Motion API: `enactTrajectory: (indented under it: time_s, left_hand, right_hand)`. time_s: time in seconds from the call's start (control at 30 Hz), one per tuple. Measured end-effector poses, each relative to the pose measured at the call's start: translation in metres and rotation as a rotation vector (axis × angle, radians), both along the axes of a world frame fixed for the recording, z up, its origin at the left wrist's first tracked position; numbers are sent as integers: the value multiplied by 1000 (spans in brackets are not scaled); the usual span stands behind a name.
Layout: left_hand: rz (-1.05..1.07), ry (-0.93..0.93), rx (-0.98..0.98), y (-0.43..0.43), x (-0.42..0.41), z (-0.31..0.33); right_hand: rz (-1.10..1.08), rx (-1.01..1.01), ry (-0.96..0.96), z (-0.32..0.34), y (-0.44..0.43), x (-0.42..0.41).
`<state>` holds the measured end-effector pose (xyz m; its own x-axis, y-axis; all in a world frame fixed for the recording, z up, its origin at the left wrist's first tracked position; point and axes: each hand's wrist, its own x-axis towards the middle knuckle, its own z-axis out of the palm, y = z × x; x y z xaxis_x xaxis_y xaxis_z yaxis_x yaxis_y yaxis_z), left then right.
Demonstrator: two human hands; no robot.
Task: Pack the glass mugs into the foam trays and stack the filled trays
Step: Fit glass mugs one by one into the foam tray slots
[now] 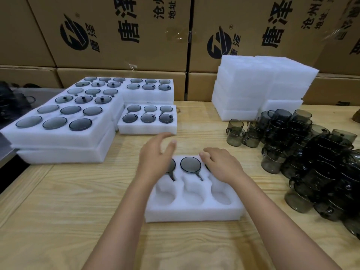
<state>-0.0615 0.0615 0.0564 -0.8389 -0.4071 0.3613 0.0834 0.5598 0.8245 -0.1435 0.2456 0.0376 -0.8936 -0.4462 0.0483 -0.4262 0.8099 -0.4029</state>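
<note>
Looking down, we have the foam tray [194,213] lying flat on the wooden table [78,211] right before us, its long side toward us. Its three near pockets stand bare. The far row holds mugs sunk into the foam, showing as dark rounds with handles pointing our way. The middle mug [190,165] shows whole. Our left hand [155,158] hangs above the left mug [173,164] with fingers loosely spread, gripping nothing, and covers most of it. Our right hand [222,165] lies over the far right pocket, fingers bent downward. Whether they clasp a mug there we cannot tell, for the hand hides the pocket.

Bare wood runs wide on the tray's left and near sides, and a band of it lies between the tray's far edge and the single filled tray [148,129]. On the right, only a narrower strip parts the tray's edge from the loose mugs [311,152], heaped several deep and cut off by the frame's right border. The filled trays [64,137] sit stacked at the table's left edge, well apart from our tray. The stack of empty trays [253,84] stands at the far right, before the cardboard boxes [116,36] that wall the table's back. Dark shapes at the far left, beyond the table, are too dim to make out.
</note>
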Motion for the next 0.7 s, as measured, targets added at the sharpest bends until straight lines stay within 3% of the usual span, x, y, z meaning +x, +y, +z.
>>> enactTrajectory:
  time_s: [0.1,0.17,0.23,0.33,0.53,0.7]
  left_hand:
    - [-1,68,672,-26,18,-22]
    - [-19,63,852,-30,28,-43]
    - [-40,77,907,-30,36,-57]
    - [-67,83,892,-29,38,-61]
    - [-83,70,817,-27,40,-60]
    - [-72,77,855,-29,39,-63]
  right_hand:
    - [-173,-442,96,5,10,2]
    - [-403,-507,274,6,28,4]
    - [-606,-466,332,2,52,6]
    - [-781,-302,164,-1,79,4]
    - [-750,-68,49,-3,87,-1]
    - [-690,-109,135,-3,82,9]
